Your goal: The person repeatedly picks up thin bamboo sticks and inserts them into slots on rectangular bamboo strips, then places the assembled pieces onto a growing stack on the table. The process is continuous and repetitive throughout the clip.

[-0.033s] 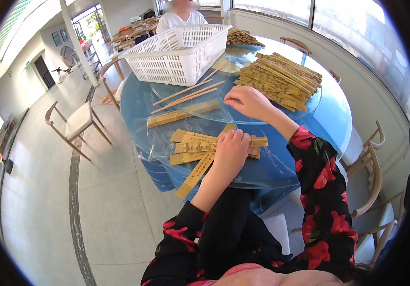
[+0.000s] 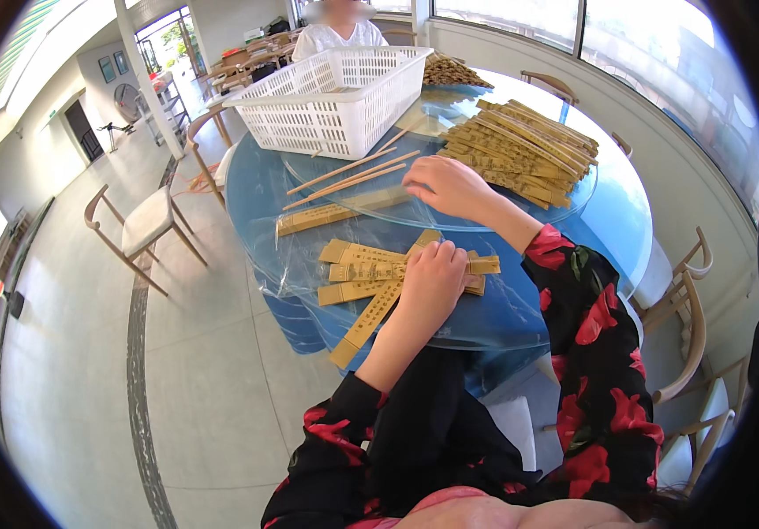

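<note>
Near the table's front edge, left hand (image 2: pixel 432 280) lies palm down on a small heap of flat paper sleeves (image 2: pixel 370 264). Fingers curled loosely, knuckles up, tips pressing the sleeves; whether anything is pinched under the palm cannot be told. One long sleeve (image 2: pixel 363 324) runs out from under this hand and overhangs the front edge.

Right hand (image 2: pixel 450 185) reaches further in, toward the table's middle, resting at the rim of a glass turntable (image 2: pixel 573 207). Fingers bent and drawn together, pointing left; hold not visible, so cannot tell if it grips anything. Just beside its fingertips lie bare chopsticks (image 2: pixel 348 176), a few loose sticks slanting toward the far left.

One more sleeve (image 2: pixel 331 214) lies alone between the chopsticks and the heap.

Table (image 2: pixel 256 189) is round, blue, under clear plastic sheet. On the turntable's right side: big stack of sleeved chopsticks (image 2: pixel 520 150). At the far edge: white basket (image 2: pixel 335 97), with a seated person (image 2: pixel 337 31) behind it. Wooden chairs (image 2: pixel 141 225) stand around on grey floor.
</note>
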Tool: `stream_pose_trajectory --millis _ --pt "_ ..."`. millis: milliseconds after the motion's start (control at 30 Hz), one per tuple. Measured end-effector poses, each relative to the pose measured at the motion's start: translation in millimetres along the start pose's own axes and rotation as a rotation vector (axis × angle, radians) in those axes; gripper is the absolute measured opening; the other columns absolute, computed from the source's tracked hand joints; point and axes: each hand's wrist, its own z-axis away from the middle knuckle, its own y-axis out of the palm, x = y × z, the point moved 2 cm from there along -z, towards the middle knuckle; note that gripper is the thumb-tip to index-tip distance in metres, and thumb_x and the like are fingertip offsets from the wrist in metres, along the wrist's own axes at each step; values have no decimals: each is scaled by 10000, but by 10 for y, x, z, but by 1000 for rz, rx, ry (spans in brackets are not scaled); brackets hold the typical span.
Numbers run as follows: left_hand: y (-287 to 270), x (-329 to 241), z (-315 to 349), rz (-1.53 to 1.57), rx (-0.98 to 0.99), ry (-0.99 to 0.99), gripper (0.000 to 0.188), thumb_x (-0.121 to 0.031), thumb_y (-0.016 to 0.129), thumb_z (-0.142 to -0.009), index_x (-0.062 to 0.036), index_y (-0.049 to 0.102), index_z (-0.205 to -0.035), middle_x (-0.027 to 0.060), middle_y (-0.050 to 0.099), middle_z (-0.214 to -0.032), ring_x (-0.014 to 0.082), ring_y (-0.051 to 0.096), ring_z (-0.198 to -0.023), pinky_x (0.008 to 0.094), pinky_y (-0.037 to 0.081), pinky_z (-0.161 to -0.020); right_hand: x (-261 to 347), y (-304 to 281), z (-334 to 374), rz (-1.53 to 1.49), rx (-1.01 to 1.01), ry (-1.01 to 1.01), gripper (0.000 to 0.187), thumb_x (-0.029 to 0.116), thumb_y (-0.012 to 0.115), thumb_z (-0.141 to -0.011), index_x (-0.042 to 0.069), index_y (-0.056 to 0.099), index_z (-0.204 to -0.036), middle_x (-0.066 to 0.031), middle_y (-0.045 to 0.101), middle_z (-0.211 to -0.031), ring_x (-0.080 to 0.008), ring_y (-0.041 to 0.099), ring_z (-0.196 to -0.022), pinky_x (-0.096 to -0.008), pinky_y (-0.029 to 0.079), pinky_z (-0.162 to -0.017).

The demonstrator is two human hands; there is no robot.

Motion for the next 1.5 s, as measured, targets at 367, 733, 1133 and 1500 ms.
stream_pose_trajectory --millis 367,733,1133,1500 --pt "270 -102 12 104 -153 114 231 -178 721 -839 -88 658 -1042 70 626 -996 273 600 -1012 426 475 -831 20 950 -828 517 96 -331 65 120 695 -831 122 685 -895 -1 678 -915 -211 683 -950 -353 565 -762" --pt "205 -83 -6 106 40 91 302 -257 778 -846 -96 666 -1075 67 620 -1026 275 612 -1008 408 489 -838 155 632 -806 499 173 -256 201 136 708 -866 87 645 -1050 -31 690 -883 -246 694 -943 -389 563 -752" --pt "-44 -109 -112 78 -127 -20 361 -266 779 -865 -66 674 -1147 53 603 -997 259 592 -976 399 476 -859 -97 -647 844 386 -179 202 280 103 624 -925 164 720 -1181 -38 668 -985 -270 656 -1030 -413 513 -932" --pt "-226 -81 -113 -14 -98 -99 306 -251 766 -894 -98 704 -1152 34 609 -963 265 583 -947 396 470 -869 -246 -1021 1825 108 -333 228 55 190 722 -921 167 746 -966 -16 645 -885 -246 626 -942 -404 458 -900"
